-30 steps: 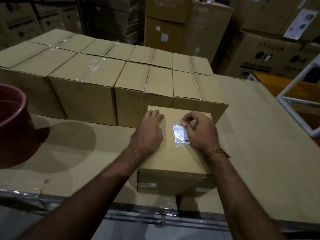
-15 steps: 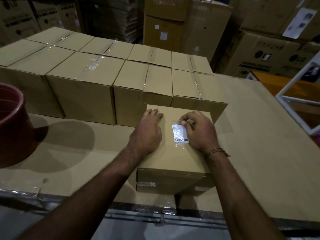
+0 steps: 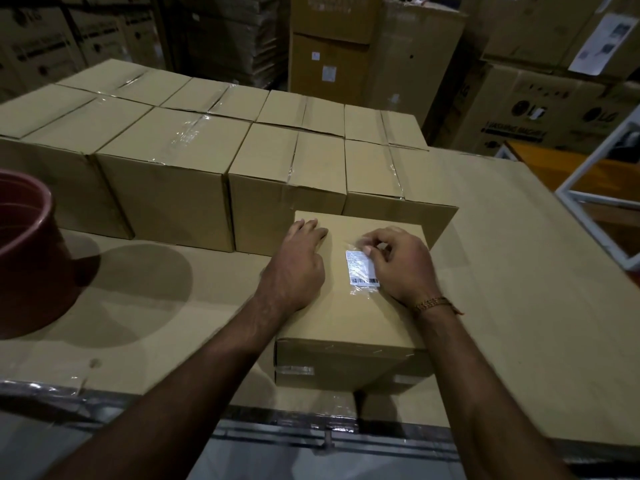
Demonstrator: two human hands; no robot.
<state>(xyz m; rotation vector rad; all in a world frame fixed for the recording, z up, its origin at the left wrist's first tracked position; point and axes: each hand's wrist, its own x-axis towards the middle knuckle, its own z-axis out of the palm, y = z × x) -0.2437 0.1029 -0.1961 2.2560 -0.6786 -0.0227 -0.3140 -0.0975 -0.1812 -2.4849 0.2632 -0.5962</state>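
Pinching glossy label (image 3: 362,268) on matte cardboard box (image 3: 346,323), right grip (image 3: 401,268) curled, left grip (image 3: 298,268) pressing flat.

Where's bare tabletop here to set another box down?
Widest: the table right of the near box, to its edge by the white frame. Also between the red bucket and that box, before the taped boxes. Crowded behind: those packed tight against the near box, whose label the right hand pinches.

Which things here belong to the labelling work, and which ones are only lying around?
In use: small cardboard box, barcode label, left hand resting on box, right hand pinching label.
Lying about: taped boxes behind, red bucket, white frame.
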